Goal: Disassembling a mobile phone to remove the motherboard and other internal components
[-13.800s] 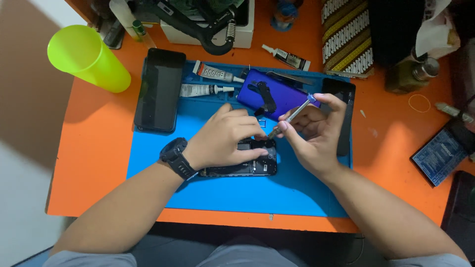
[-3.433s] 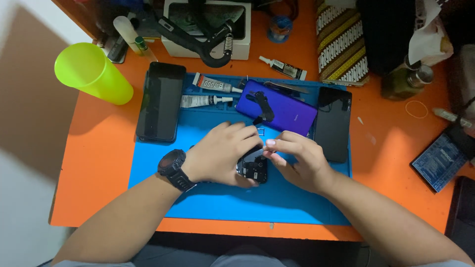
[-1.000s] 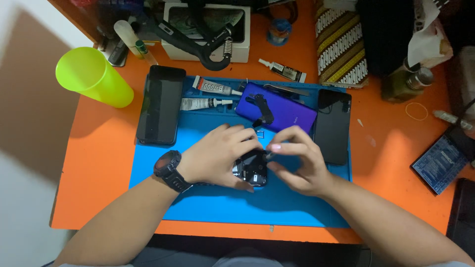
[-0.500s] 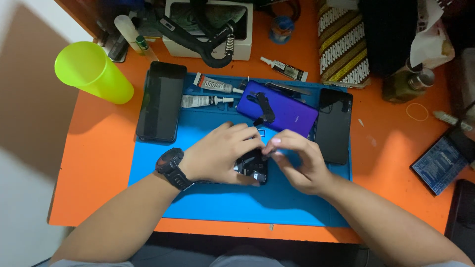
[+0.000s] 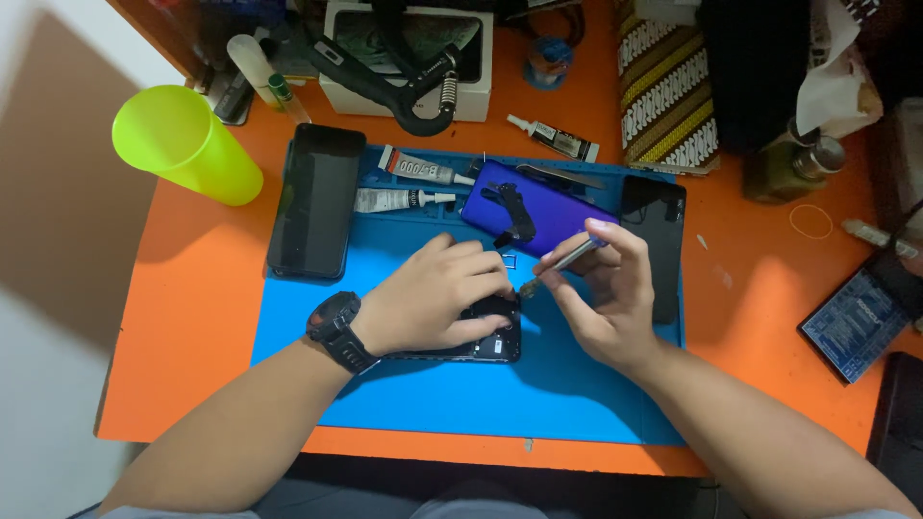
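The fingers (image 5: 471,279) of the left hand (image 5: 428,298) are curled down and pressing on an opened black phone (image 5: 495,338), pinning it flat on the blue mat (image 5: 461,399) near the middle of the orange table (image 5: 192,317); a black watch (image 5: 336,330) sits on that wrist. At the far left of the table stands a lime-green cup (image 5: 183,144). Just right of it, a dark phone (image 5: 315,213) lies face up along the mat's left edge, and beside that lie two glue tubes (image 5: 413,183) at the mat's far side. Right of the tubes rests a purple back cover (image 5: 538,207) with a black part on it. The right hand (image 5: 606,293) hovers just right of the opened phone, its thumb and forefinger closed on a slim metal tool (image 5: 562,261) whose tip points down-left, close to the phone's upper right corner. Beyond that hand a black panel (image 5: 656,240) lies on the mat's right edge. Far right, a blue-printed battery (image 5: 856,322) sits on the table.
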